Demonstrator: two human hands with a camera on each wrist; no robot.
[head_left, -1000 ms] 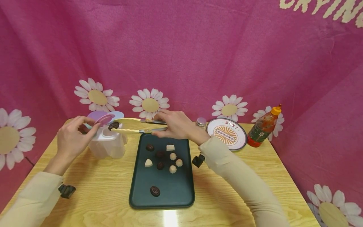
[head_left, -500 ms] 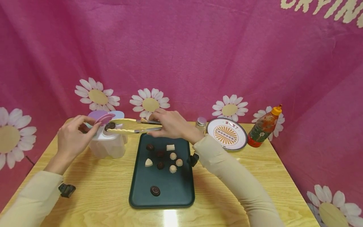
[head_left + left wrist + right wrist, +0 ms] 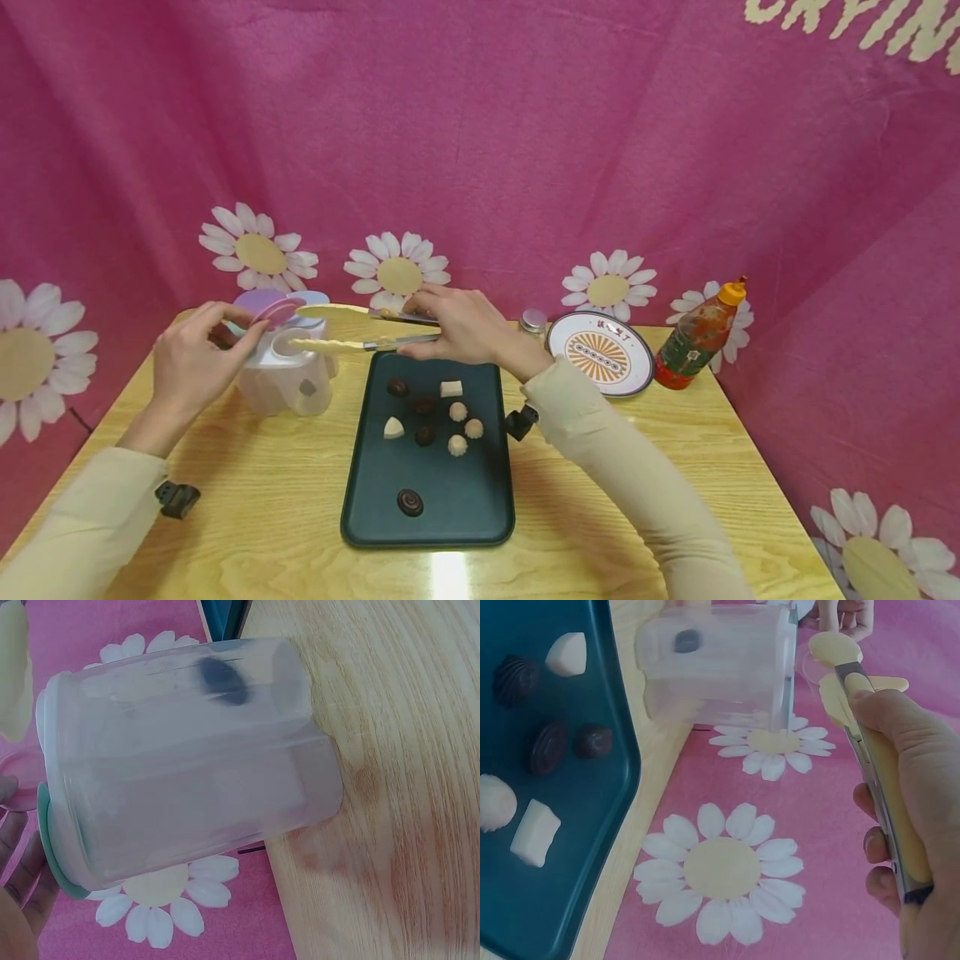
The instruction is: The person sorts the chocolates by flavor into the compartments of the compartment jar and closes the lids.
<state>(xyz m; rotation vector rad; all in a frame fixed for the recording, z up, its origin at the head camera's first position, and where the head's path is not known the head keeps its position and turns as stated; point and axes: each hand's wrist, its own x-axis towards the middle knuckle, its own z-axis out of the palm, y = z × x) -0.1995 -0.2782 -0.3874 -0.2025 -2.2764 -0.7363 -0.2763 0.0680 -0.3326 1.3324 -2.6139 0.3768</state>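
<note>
My left hand [image 3: 198, 358] pinches a pink flip lid [image 3: 279, 312] and holds it raised. Below it is a translucent container [image 3: 273, 387] with several coloured lids and an uncovered round opening. A dark chocolate [image 3: 223, 681] shows blurred through the container wall, inside a compartment. My right hand [image 3: 468, 329] grips yellow-tipped metal tongs [image 3: 341, 318], their tips apart with nothing between them, over the opening. A dark green tray [image 3: 427, 533] carries several white and dark chocolates, among them an oval dark one [image 3: 410, 502] near the front.
A patterned plate [image 3: 633, 379], a small glass jar with a metal lid [image 3: 533, 320] and a red sauce bottle [image 3: 693, 342] stand at the back right of the wooden table [image 3: 600, 517]. A pink flowered cloth [image 3: 480, 150] hangs behind.
The tongs carried the dark chocolate left to the opening and let go of it. It now lies inside the container. The tongs have shifted slightly right; my left hand keeps the lid raised.
</note>
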